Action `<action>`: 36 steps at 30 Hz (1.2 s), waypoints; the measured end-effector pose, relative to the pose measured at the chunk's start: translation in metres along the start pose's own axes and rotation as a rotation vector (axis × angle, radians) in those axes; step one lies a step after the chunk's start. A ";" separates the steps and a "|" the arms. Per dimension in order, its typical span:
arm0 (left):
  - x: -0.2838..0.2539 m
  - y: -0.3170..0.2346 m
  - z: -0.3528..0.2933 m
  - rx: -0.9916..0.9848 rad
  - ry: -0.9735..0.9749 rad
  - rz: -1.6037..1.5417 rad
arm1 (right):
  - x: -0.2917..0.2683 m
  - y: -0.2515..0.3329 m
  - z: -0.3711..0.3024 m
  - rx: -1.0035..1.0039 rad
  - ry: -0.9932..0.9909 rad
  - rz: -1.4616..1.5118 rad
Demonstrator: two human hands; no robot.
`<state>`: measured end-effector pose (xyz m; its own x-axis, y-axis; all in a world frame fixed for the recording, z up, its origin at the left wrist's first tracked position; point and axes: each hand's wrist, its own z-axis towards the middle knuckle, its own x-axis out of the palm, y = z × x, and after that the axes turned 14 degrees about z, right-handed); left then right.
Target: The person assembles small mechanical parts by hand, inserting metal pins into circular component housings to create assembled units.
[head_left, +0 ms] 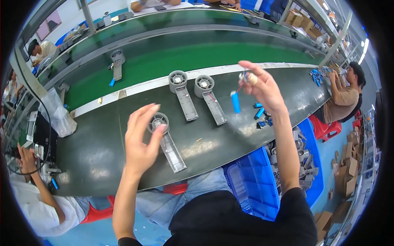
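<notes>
My right hand (264, 88) pinches a small wired part (243, 77) between thumb and fingers, the index finger raised. Red wire runs down from it to a blue cylindrical battery (235, 102) below the hand. A tan finger cot covers one fingertip. My left hand (141, 137) is open, thumb and fingers apart beside the round head of a grey handheld fan housing (172, 151); whether it touches cannot be told. Further off lie two more grey fan housings (186, 102) (213, 107), their handles hollow and facing up.
Several blue batteries (259, 112) lie right of the housings. A blue crate (256, 180) of grey parts stands below the bench edge. Beyond the white rail, a green conveyor belt (143, 61) carries another fan housing (117, 65). Co-workers sit left and right; a plastic bag (57, 115) stands left.
</notes>
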<state>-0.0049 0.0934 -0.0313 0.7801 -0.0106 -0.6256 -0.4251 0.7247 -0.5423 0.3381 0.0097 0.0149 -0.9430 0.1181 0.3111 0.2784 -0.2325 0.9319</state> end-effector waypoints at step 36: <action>-0.004 -0.005 -0.057 -0.061 0.047 0.185 | 0.140 -0.131 -0.035 -0.101 0.359 -0.479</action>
<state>-0.0317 0.0500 -0.0584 0.6643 0.0857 -0.7426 -0.5873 0.6743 -0.4476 0.1632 0.0233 -0.0703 -0.9666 -0.0970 -0.2374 -0.1945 -0.3264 0.9250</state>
